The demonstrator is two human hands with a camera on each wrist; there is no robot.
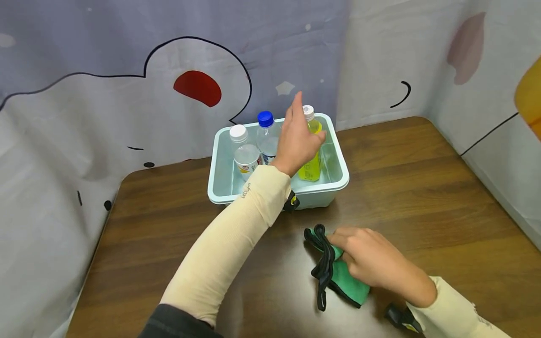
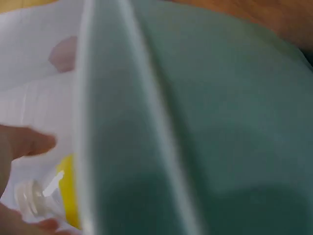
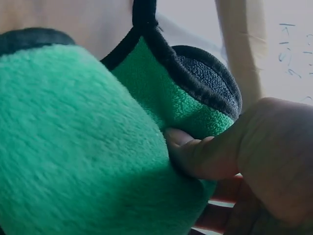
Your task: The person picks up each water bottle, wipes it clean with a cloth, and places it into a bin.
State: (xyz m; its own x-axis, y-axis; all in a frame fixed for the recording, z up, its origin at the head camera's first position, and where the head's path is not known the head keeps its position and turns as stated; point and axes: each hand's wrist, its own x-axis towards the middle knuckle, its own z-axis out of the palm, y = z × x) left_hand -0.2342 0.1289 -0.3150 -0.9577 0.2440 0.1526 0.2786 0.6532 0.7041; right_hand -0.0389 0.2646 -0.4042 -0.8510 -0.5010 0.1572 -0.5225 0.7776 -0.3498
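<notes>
My left hand (image 1: 297, 138) is over a pale mint plastic basin (image 1: 340, 180), its fingers fairly straight and the thumb spread. Just beside it, inside the basin, stands a bottle of yellow-green drink (image 1: 310, 169) with a white cap. In the left wrist view the thumb stands apart from that bottle's neck (image 2: 49, 198), while the lower fingers are partly hidden. My right hand (image 1: 376, 256) pinches a folded green cloth (image 1: 348, 284) with black edging above the table. The right wrist view shows the thumb pressed into the green cloth (image 3: 88, 147), which has a grey inner side.
A clear bottle with a white cap (image 1: 247, 157) and another with a blue cap (image 1: 266, 134) stand in the basin's left part. The basin rests near the back edge of a brown wooden table (image 1: 169, 225). A patterned curtain (image 1: 296, 56) hangs behind the table.
</notes>
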